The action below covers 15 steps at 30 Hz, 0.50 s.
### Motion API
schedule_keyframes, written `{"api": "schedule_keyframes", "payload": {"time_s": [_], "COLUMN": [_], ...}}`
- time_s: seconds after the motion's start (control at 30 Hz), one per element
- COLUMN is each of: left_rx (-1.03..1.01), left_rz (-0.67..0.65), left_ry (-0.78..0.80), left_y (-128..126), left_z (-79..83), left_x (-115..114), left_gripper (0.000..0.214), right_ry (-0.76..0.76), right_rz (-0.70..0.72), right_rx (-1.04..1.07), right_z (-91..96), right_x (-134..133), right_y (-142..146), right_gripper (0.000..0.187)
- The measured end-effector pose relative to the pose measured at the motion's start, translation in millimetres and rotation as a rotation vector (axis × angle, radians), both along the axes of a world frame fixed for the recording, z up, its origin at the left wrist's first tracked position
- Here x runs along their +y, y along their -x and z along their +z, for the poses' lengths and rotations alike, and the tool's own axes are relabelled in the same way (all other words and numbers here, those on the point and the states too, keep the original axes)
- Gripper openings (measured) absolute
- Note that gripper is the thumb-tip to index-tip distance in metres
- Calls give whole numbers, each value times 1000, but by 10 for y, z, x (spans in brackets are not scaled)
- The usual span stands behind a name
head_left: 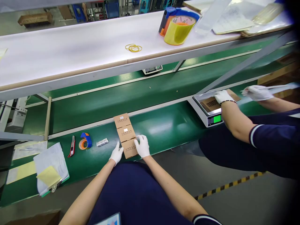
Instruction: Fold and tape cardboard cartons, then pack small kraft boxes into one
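Three small brown cardboard boxes lie in a row on the green bench. The nearest box [129, 148] sits between my two white-gloved hands. My left hand [117, 153] rests against its left side with the fingers stretched out. My right hand [142, 145] lies on its right edge, fingers curved over the box. The middle box [126, 132] and the far box [121, 120] each carry a small white label on top and touch each other end to end.
Left of the boxes lie a small clear packet [102, 142], a blue-orange tape dispenser [85, 141], a red utility knife [71, 146] and a clipboard with papers [50, 167]. At right a co-worker's gloved hands [223, 96] hold a box on a scale [208, 111]. Rubber bands [133, 47] and yellow tape [179, 28] sit on the upper shelf.
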<state>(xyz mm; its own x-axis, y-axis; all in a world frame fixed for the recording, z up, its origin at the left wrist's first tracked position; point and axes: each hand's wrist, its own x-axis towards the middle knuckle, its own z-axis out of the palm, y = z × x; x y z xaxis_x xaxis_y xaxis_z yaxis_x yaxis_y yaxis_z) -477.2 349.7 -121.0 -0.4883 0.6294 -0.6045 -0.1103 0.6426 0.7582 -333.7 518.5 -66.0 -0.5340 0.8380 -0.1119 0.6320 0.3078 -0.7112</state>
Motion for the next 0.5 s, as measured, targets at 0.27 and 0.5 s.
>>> {"api": "schedule_keyframes", "payload": {"time_s": [0.27, 0.5], "left_rx": [-31, -3], "left_rz": [289, 366], "left_ry": [242, 270], "left_y": [424, 452], "left_z": [-259, -353], "left_x": [-1321, -1822], "left_gripper": [69, 71], "right_ry": [279, 266], "right_rz": [222, 256], "right_rx": [0, -126], "right_z": [115, 34], "right_x": [48, 56], "right_y": [-69, 157], "right_gripper": [23, 19]}}
